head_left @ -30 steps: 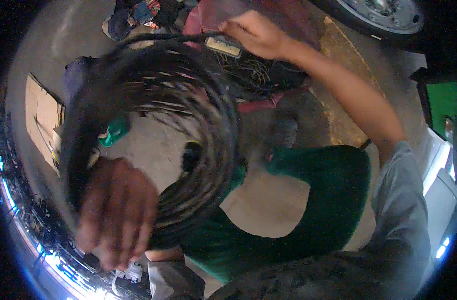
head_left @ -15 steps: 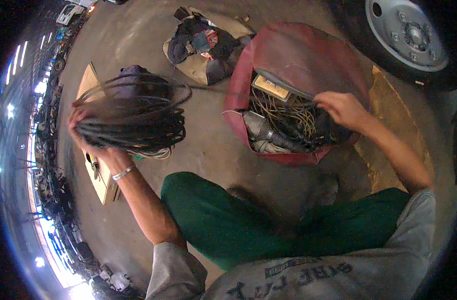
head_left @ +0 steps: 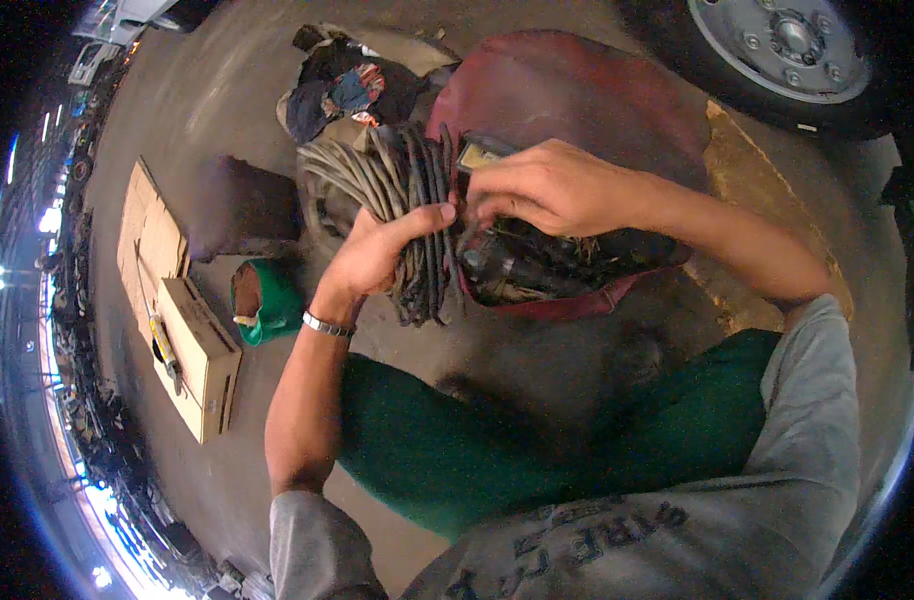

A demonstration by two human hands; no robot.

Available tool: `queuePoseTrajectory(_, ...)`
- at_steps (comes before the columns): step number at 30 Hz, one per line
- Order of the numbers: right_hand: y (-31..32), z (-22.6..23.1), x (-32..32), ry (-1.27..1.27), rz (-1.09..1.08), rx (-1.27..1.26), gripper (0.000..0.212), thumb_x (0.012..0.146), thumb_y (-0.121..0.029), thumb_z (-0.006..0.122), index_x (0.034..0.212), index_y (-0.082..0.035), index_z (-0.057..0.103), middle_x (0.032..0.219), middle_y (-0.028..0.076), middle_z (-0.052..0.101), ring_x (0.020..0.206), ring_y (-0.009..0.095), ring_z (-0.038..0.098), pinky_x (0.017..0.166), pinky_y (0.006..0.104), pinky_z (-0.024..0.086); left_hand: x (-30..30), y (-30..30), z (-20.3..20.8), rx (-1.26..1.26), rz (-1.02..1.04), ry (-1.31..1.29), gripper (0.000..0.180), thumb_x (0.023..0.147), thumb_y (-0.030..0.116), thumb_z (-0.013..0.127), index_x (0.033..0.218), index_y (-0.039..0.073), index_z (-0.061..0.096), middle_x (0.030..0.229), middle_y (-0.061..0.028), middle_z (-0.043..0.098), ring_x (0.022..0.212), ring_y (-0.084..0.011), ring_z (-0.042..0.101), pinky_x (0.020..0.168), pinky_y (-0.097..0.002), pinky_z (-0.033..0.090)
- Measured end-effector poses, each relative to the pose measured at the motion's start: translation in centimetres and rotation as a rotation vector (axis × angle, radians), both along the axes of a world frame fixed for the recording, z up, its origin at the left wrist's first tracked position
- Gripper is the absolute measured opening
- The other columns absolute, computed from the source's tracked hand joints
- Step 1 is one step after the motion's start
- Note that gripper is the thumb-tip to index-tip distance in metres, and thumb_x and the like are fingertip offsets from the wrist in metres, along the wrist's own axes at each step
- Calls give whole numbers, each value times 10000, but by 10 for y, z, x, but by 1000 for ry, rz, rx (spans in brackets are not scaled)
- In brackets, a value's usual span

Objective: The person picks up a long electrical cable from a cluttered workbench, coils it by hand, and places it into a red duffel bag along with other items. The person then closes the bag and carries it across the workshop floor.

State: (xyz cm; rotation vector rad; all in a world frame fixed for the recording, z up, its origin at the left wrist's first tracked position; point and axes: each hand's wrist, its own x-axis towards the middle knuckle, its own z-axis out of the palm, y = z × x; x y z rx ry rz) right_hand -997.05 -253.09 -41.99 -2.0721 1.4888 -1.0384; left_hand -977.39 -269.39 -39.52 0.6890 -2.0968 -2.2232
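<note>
A thick coil of dark, dusty cable point(head_left: 417, 255) hangs upright in front of me. My left hand point(head_left: 382, 245) is closed round its near side, the thumb lying across the strands. Right beside the coil, my right hand point(head_left: 552, 190) is closed with bent fingers on the cable at the coil's right edge; the fingertips are partly hidden and blurred. Under that hand lies an open dark red bag point(head_left: 587, 95), with a grey cylindrical tool point(head_left: 497, 258) and a bundle of wires inside. The edge of a yellowish box point(head_left: 477, 155) shows in the bag's mouth.
At left, a cardboard box point(head_left: 202, 355) carries a yellow-and-black cutter point(head_left: 164, 350). Near it are a green roll point(head_left: 267, 300) and a dark bundle point(head_left: 242, 210). Cloth scraps point(head_left: 352, 90) lie beyond the coil. A large wheel point(head_left: 792, 45) stands at far right beside flattened cardboard point(head_left: 747, 190).
My left hand has brought the coil rightward, up to the bag, and turned it upright. My right hand has come left to the coil's edge; the strand stretched between the hands no longer shows.
</note>
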Motion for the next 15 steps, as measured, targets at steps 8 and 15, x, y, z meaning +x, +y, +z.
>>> queuePoseTrajectory(8,-3,-11,-48,-135,-171,-30,319,948,-296,730,1075,-27,615,859,117,654,773,262,636,735,402,511,0,-1,-25,719,-92,-150,407,982,190,641,1321,-23,568,891,-166,735,687,-224,728,650,-346,626)
queuePoseTrajectory(15,32,-89,-121,371,-415,529,865,786,-432,862,1465,-119,428,1425,243,449,1293,389,494,1006,485,480,38,24,-8,900,-124,-60,397,937,140,624,1260,-78,546,967,-243,741,799,-341,764,723,-424,652)
